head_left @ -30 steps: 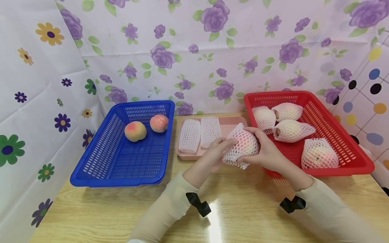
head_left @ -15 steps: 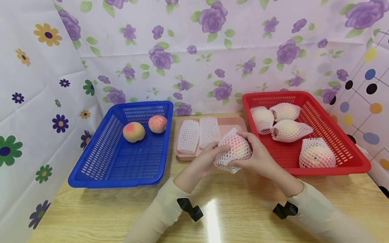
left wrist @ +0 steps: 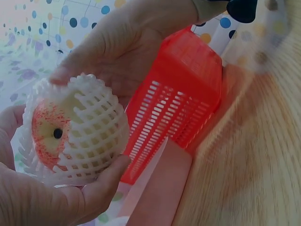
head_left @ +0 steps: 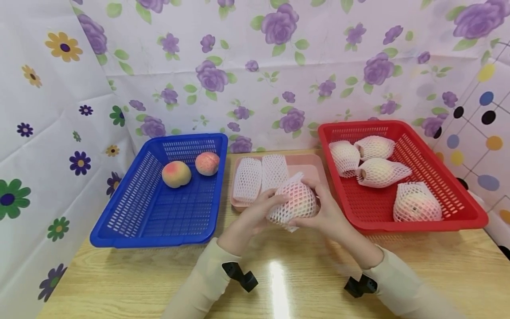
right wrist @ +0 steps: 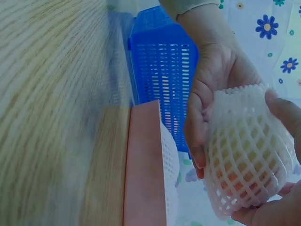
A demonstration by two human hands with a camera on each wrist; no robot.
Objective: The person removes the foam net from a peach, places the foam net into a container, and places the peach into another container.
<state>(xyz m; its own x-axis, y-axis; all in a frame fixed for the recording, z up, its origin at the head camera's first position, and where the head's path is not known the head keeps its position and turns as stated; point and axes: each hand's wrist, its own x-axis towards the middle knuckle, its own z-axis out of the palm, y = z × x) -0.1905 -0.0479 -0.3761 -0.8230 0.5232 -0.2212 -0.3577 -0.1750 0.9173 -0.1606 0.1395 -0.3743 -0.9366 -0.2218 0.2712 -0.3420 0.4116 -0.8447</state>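
Both hands hold a peach in a white foam net sleeve [head_left: 296, 201], raised in front of the pink tray [head_left: 314, 166]. My left hand [head_left: 253, 215] grips its left side, and my right hand [head_left: 327, 212] grips the right side with fingers and thumb spread around it. In the left wrist view, red-speckled yellow skin with a dark round spot shows through the net's open end. The right wrist view shows the net's other end, narrow and loose, beside the left palm. Two flat foam nets [head_left: 248, 179] lie in the tray.
At left stands a blue basket [head_left: 159, 241] with two bare peaches [head_left: 176, 174]. A red basket [head_left: 422, 225] at right holds several netted fruits [head_left: 380, 172]. The wooden table [head_left: 159, 279] runs in front, and a flowered cloth [head_left: 239, 57] hangs behind.
Both hands have moved left and slightly down together with the netted peach, away from the red basket's edge. The baskets and their fruit look the same.
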